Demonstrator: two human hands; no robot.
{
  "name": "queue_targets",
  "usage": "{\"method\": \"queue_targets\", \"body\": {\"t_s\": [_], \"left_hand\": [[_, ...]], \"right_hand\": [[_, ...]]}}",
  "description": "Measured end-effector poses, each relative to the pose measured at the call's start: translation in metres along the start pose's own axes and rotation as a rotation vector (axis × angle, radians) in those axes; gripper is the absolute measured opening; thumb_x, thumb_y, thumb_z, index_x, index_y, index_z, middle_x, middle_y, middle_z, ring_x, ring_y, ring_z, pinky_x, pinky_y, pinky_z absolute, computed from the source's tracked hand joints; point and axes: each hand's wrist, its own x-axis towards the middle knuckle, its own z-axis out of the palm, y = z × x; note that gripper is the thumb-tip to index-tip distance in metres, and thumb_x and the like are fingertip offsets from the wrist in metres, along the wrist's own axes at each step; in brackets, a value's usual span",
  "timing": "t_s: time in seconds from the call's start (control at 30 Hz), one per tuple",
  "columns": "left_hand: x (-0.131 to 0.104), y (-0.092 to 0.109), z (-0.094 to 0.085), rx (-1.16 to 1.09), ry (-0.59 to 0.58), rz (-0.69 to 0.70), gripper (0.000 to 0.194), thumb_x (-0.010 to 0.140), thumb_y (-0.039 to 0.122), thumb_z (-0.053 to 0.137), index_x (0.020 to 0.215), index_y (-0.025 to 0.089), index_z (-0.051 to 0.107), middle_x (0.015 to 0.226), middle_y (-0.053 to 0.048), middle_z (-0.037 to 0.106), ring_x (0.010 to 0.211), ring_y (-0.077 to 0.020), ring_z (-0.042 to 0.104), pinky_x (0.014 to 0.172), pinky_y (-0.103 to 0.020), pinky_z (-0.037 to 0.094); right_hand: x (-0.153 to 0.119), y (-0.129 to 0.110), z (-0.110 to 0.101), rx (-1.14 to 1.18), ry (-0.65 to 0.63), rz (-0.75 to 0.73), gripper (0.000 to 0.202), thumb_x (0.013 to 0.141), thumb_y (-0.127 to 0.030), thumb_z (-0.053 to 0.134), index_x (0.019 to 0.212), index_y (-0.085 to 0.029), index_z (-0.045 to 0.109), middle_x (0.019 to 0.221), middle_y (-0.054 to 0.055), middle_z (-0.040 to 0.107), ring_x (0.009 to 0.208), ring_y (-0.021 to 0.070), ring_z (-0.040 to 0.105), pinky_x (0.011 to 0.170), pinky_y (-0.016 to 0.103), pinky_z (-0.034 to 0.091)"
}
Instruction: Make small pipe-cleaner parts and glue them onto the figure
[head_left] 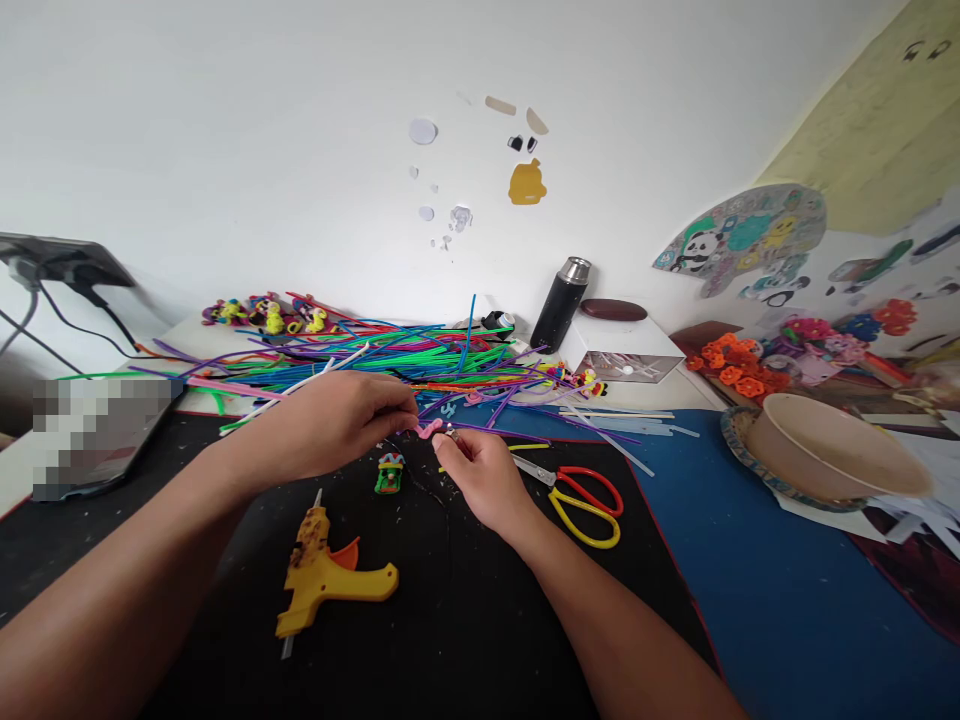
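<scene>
My left hand [352,420] is closed at the fingertips on one end of a small pink fuzzy piece [430,429] above the black mat [465,640]. Fingers of my right hand [480,470] pinch close to its other end, beside a small whitish bit. A small green figure [389,474] with a red and blue top lies on the mat below my left hand. The yellow glue gun [330,580] rests nearer to me, its nozzle pointing away. Scissors [581,495] with red and yellow handles lie right of my right hand.
Behind my hands spreads a pile of coloured pipe cleaners [420,355]. A black thermos [560,305] leans beside a white box [626,350]. At right are a large bowl [832,450] and orange flowers [727,362]. A tablet-like device [112,440] is at left.
</scene>
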Motion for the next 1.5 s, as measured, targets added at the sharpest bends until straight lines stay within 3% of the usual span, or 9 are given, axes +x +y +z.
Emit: {"method": "queue_targets", "body": {"t_s": [0.7,0.97,1.2,1.5], "left_hand": [[-0.002,-0.01,0.001,-0.022,-0.001,0.147,0.029,0.108,0.028,0.054,0.093,0.025,0.079,0.092,-0.004,0.078,0.088,-0.0191,0.071,0.077,-0.028,0.048],[0.001,-0.011,0.0,0.058,0.055,0.078,0.029,0.105,0.033,0.054,0.092,0.025,0.078,0.093,-0.005,0.08,0.084,-0.0218,0.072,0.075,-0.029,0.049],[0.003,-0.015,0.001,0.096,0.095,-0.002,0.029,0.104,0.037,0.054,0.094,0.024,0.078,0.094,-0.004,0.083,0.081,-0.0219,0.072,0.072,-0.03,0.048],[0.004,-0.013,0.006,0.036,0.102,0.079,0.033,0.107,0.041,0.054,0.093,0.025,0.079,0.096,-0.006,0.081,0.087,-0.0224,0.073,0.078,-0.031,0.051]], "right_hand": [[-0.001,0.002,0.003,-0.05,-0.034,0.014,0.048,0.095,-0.052,0.061,0.064,-0.025,0.037,0.061,-0.006,0.032,0.06,0.0128,0.029,0.058,0.032,0.018],[0.0,0.003,0.001,-0.099,-0.114,0.029,0.054,0.098,-0.062,0.062,0.066,-0.024,0.041,0.064,-0.006,0.036,0.062,0.0129,0.033,0.059,0.031,0.023],[0.004,0.011,-0.001,0.113,-0.092,0.072,0.056,0.092,-0.07,0.073,0.074,-0.025,0.047,0.064,-0.007,0.042,0.061,0.0131,0.039,0.058,0.029,0.029],[0.008,0.002,-0.003,0.496,-0.028,0.194,0.059,0.081,-0.078,0.08,0.088,-0.022,0.061,0.059,-0.012,0.033,0.049,0.0079,0.019,0.049,0.028,0.013]]}}
